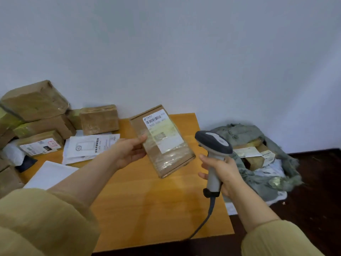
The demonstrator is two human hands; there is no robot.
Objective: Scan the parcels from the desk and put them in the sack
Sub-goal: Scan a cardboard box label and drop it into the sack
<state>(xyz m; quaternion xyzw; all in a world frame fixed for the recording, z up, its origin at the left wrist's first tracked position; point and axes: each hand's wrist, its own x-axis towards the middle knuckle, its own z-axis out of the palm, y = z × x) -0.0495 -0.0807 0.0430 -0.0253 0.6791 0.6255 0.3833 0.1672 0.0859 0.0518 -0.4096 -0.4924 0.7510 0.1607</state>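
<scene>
The step in hand looks to be the scan itself. The left hand [129,152] holds a flat brown parcel [166,154] above the middle of the desk [147,209], thumb on its face and fingers curled behind its left edge, so that the label [162,132] faces up and towards the person. The right hand [221,172] is wrapped round the handle of the scanner [214,145], just right of the parcel, with the scanner's head near the parcel's right edge. The head seems turned towards the label, though whether it is aimed at the barcode [155,119] at the far end cannot be told. The next move probably calls for lining the head up with that barcode, then carrying the parcel right and down into the sack [245,130]. The sack sits on the floor off the right end of the desk, open, with labelled parcels [254,154] already inside. The scanner and its cable [208,215], which trails over the near edge of the desk, lie between the parcel and the sack, so the left hand would likely need to pass over or round them. At the far left a pile of boxes [36,111] and white envelopes [88,145] waits, well apart from the work.
</scene>
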